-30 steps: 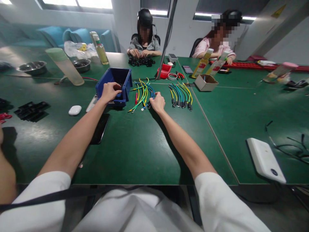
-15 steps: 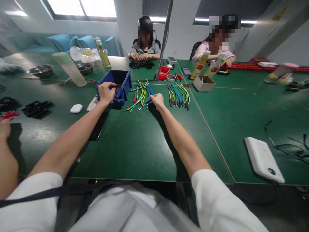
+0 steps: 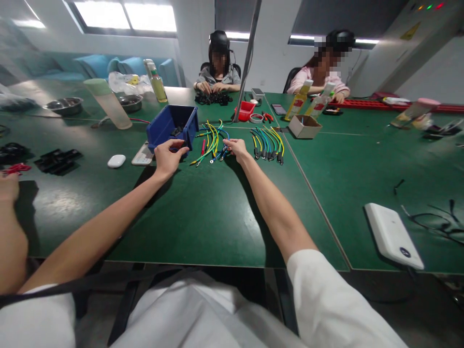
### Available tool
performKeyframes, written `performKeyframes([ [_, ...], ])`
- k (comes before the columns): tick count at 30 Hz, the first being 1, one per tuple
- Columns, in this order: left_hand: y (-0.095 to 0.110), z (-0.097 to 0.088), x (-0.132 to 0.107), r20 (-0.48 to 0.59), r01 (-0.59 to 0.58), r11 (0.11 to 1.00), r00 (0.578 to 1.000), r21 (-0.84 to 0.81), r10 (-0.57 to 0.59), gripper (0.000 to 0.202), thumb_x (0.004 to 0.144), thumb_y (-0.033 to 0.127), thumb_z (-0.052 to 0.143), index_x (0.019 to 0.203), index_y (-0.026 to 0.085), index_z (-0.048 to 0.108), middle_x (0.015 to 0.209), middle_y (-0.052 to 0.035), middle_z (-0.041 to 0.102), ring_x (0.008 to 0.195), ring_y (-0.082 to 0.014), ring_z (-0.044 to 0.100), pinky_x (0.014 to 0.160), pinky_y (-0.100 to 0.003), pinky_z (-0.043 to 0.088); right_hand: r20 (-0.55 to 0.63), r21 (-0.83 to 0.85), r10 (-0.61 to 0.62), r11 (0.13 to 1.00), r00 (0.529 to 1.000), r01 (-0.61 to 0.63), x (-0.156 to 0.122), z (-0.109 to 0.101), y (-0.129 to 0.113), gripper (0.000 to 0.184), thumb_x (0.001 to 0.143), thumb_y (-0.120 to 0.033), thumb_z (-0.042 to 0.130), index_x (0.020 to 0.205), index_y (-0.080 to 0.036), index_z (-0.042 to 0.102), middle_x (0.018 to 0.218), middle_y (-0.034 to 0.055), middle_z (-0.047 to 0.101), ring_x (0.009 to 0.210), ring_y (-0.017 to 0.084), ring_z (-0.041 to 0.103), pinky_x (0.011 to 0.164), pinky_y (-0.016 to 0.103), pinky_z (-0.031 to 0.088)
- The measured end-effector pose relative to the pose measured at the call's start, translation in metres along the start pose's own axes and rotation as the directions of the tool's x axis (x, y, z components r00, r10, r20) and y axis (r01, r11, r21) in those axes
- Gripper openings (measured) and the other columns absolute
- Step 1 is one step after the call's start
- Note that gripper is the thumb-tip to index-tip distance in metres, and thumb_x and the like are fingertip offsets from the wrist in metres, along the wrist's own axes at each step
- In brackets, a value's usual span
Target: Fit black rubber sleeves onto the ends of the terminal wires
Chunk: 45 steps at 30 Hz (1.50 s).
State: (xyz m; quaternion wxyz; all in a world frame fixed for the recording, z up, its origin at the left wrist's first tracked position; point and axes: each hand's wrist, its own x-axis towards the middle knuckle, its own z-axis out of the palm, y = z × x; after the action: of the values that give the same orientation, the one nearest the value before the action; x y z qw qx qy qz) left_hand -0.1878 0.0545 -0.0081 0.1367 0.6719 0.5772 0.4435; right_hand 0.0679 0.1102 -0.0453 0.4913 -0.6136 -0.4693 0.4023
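Note:
In front of the blue bin (image 3: 155, 133), my left hand (image 3: 168, 157) is closed in a pinch on a small black piece (image 3: 185, 144), partly hidden by the fingers. More dark pieces lie inside the bin. My right hand (image 3: 237, 148) pinches a blue cable at the right edge of a loose pile of yellow, green and blue cables (image 3: 213, 137) with ring-shaped metal ends. Right of that hand, several cables with black sleeves (image 3: 268, 145) lie side by side in a row. A red pen-like stick (image 3: 203, 146) rests by the pile.
A phone (image 3: 143, 154) and a white case (image 3: 116, 161) lie left of the bin. Beyond the cables stand a red tray (image 3: 244, 111), a metal pole (image 3: 248, 60) and a cardboard box (image 3: 305, 127). A white power bank (image 3: 393, 236) lies right. Two people sit opposite; another person's arm (image 3: 10, 232) shows left.
My left hand has come out of the blue bin toward me and to the right, with a small black piece between its fingers. My right hand stays at the cable pile.

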Motion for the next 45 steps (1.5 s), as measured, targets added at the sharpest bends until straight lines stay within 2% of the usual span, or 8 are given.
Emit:
performKeyframes([
  [9,-0.003,0.035,-0.036,0.109,0.038,0.971,0.994,-0.238,-0.012,0.034,0.077,0.040,0.070,0.102,0.017,0.072,0.097,-0.0076,0.073,0.086,-0.0200,0.068,0.080,-0.032,0.054,0.055,0.013,0.018,1.000,0.998,-0.019,0.000,0.001,0.001,0.025,0.086,-0.028,0.062,0.066,-0.016,0.054,0.055,-0.0013,0.055,0.044,0.005,0.045,0.038,0.015,0.026],
  [15,0.000,0.053,-0.045,0.222,0.063,0.967,0.975,-0.247,-0.007,0.030,0.077,0.039,0.070,0.100,0.019,0.073,0.096,-0.0064,0.074,0.083,-0.0209,0.067,0.078,-0.034,0.055,0.087,-0.037,0.009,0.999,0.996,-0.006,0.003,0.004,0.005,0.031,0.089,-0.031,0.060,0.064,-0.016,0.052,0.054,-0.0007,0.056,0.043,0.006,0.048,0.036,0.015,0.027],
  [20,0.002,0.052,-0.046,0.291,0.027,0.974,0.956,-0.223,0.040,0.024,0.077,0.036,0.070,0.097,0.022,0.073,0.095,-0.0046,0.074,0.082,-0.0208,0.068,0.078,-0.035,0.055,0.093,-0.041,0.012,0.999,0.996,-0.008,0.007,0.007,0.006,0.026,0.092,-0.030,0.056,0.070,-0.018,0.049,0.058,-0.0016,0.061,0.040,0.006,0.050,0.035,0.015,0.028],
  [27,0.000,0.052,-0.046,0.299,0.021,0.971,0.953,-0.236,0.053,0.021,0.077,0.034,0.069,0.093,0.021,0.072,0.093,-0.0049,0.074,0.083,-0.0209,0.068,0.079,-0.035,0.055,0.035,0.116,-0.040,0.993,0.999,0.036,0.010,0.007,0.009,0.022,0.090,-0.029,0.057,0.076,-0.022,0.041,0.056,-0.0065,0.054,0.040,0.006,0.046,0.039,0.016,0.033],
  [33,0.001,0.049,-0.046,0.288,-0.001,0.968,0.955,-0.250,0.075,0.021,0.078,0.034,0.068,0.093,0.020,0.071,0.094,-0.0053,0.073,0.084,-0.0207,0.067,0.079,-0.034,0.054,-0.091,-0.106,-0.142,0.986,0.986,0.132,0.003,0.009,0.007,0.013,0.091,-0.034,0.051,0.086,-0.023,0.046,0.062,-0.0055,0.053,0.048,0.011,0.051,0.049,0.022,0.042],
  [38,0.001,0.049,-0.047,0.259,-0.025,0.965,0.961,-0.263,0.096,0.021,0.077,0.032,0.069,0.092,0.018,0.071,0.091,-0.0059,0.073,0.082,-0.0197,0.067,0.080,-0.032,0.054,-0.162,-0.294,-0.227,0.940,0.960,0.172,-0.002,0.013,0.009,0.021,0.091,-0.042,0.048,0.098,-0.022,0.051,0.077,0.0006,0.060,0.070,0.017,0.061,0.067,0.028,0.047],
  [41,0.002,0.050,-0.048,0.251,-0.013,0.961,0.964,-0.277,0.086,0.020,0.076,0.030,0.069,0.091,0.017,0.072,0.090,-0.0056,0.074,0.080,-0.0188,0.068,0.080,-0.032,0.054,-0.222,-0.312,-0.306,0.922,0.926,0.230,0.000,0.014,0.016,0.020,0.092,-0.042,0.047,0.093,-0.022,0.048,0.078,0.0019,0.060,0.073,0.018,0.061,0.071,0.031,0.047],
  [45,0.002,0.050,-0.049,0.236,-0.023,0.951,0.967,-0.310,0.100,0.019,0.076,0.028,0.070,0.089,0.015,0.074,0.087,-0.0057,0.074,0.076,-0.0178,0.068,0.079,-0.031,0.055,-0.292,-0.263,-0.383,0.913,0.876,0.311,0.004,0.014,0.026,0.020,0.092,-0.041,0.048,0.086,-0.023,0.042,0.070,-0.0007,0.055,0.065,0.018,0.057,0.070,0.032,0.046],
])
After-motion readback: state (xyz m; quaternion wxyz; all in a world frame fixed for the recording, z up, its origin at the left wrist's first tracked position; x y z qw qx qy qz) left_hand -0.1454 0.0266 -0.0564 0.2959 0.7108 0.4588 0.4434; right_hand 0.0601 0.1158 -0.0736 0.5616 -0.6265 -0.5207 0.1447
